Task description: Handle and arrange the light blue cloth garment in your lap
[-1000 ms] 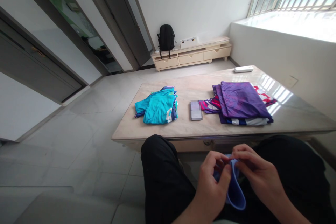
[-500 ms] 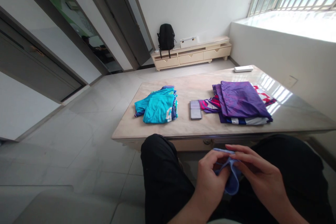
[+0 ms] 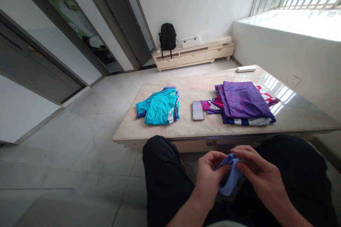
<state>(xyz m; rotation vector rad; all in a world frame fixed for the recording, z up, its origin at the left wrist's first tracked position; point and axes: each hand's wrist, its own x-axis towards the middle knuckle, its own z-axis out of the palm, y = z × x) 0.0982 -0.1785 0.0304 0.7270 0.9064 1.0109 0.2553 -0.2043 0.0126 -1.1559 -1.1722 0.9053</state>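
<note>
Low in the frame, right of centre, both hands hold a small cloth (image 3: 229, 177) above the lap. It is soft, periwinkle blue and bunched, its top edge folded over and its lower end hanging in a rounded loop. The left hand (image 3: 210, 177) curls around its left side, thumb and fingers pinching the fabric. The right hand (image 3: 259, 173) pinches the top edge from the right. Beyond, in mid-frame, the table (image 3: 186, 133) carries a teal pile (image 3: 160, 108) and a purple pile (image 3: 242, 103).

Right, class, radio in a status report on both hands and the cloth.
Left hand and right hand both grip small blue cloth over lap. Table ahead holds folded clothes. Nothing obstructing.
</note>
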